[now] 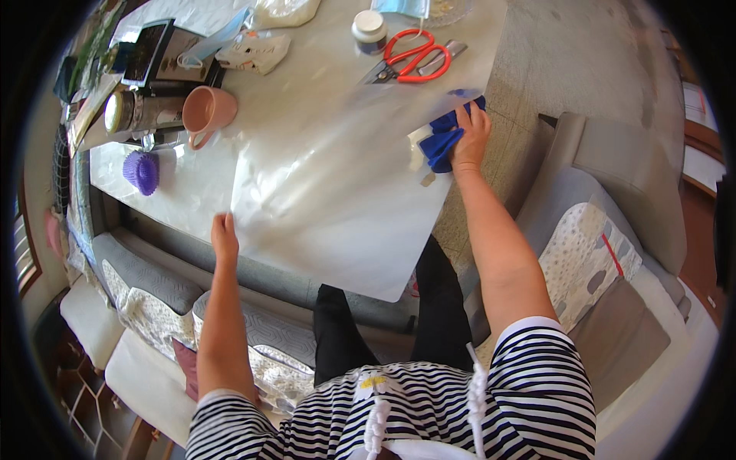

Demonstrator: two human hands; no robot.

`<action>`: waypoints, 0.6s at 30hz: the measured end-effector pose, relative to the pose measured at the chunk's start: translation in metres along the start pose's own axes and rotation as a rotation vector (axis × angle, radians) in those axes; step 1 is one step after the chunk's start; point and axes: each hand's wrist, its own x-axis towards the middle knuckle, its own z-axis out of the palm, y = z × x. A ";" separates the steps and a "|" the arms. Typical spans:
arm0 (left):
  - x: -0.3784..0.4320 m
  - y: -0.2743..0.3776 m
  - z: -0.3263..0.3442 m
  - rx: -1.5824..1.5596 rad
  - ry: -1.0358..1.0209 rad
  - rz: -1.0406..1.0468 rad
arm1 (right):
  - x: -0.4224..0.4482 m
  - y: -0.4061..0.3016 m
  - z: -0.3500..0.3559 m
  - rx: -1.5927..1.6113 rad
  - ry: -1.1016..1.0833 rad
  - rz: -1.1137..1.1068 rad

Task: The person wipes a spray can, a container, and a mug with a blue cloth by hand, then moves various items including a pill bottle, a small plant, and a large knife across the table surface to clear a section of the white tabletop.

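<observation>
A clear plastic table cover [345, 230] lies over the table, its near part lifted and creased. At its left edge my left hand [225, 233] is closed on the plastic. My right hand [472, 138] grips a blue cloth [441, 148] at the table's right edge, close to the plastic's raised fold. Beyond the fold lie red-handled scissors [417, 56], partly over a grey metal tool [451, 56] whose kind I cannot tell. A white-lidded bottle [369, 31] stands beside the scissors.
On the left are a pink mug [209, 112], a glass jar [144, 112], purple baking cups [141, 172] and a framed picture [150, 52]. Face masks [401, 7] and plastic bags [282, 11] lie at the back. A grey sofa [621, 161] stands right, with cushioned seating near my legs.
</observation>
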 end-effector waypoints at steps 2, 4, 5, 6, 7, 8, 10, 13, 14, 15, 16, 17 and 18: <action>-0.042 -0.021 0.001 -0.074 0.072 -0.147 | 0.013 0.002 0.005 0.065 0.070 0.124; -0.084 -0.025 0.012 -0.187 0.126 -0.268 | 0.021 0.010 0.004 0.118 0.076 0.208; -0.103 -0.012 0.026 -0.224 0.150 -0.275 | 0.024 0.020 0.001 0.269 0.073 0.326; -0.118 -0.013 0.030 -0.293 0.162 -0.330 | 0.031 0.030 0.002 0.438 0.074 0.439; -0.136 -0.023 0.036 -0.360 0.187 -0.389 | 0.034 0.037 0.005 0.619 0.065 0.545; -0.146 -0.024 0.043 -0.439 0.196 -0.440 | 0.029 0.058 0.007 0.485 0.060 0.584; -0.152 0.015 0.053 -0.594 0.207 -0.653 | 0.011 0.043 -0.028 0.322 0.045 0.551; -0.162 0.028 0.045 -0.597 0.201 -0.690 | -0.013 -0.009 -0.063 0.760 -0.129 0.657; -0.167 0.026 0.042 -0.539 0.211 -0.605 | -0.015 -0.027 -0.067 0.897 -0.115 0.674; -0.171 0.025 0.038 -0.475 0.220 -0.514 | -0.016 -0.043 -0.069 1.039 -0.097 0.695; -0.169 0.054 0.041 -0.403 0.324 -0.539 | -0.015 -0.045 -0.064 0.946 -0.092 0.585; -0.167 0.090 0.034 -0.283 0.439 -0.465 | -0.013 -0.046 -0.058 0.851 -0.079 0.483; -0.171 0.127 0.020 -0.155 0.556 -0.397 | -0.013 -0.059 -0.060 0.738 -0.082 0.437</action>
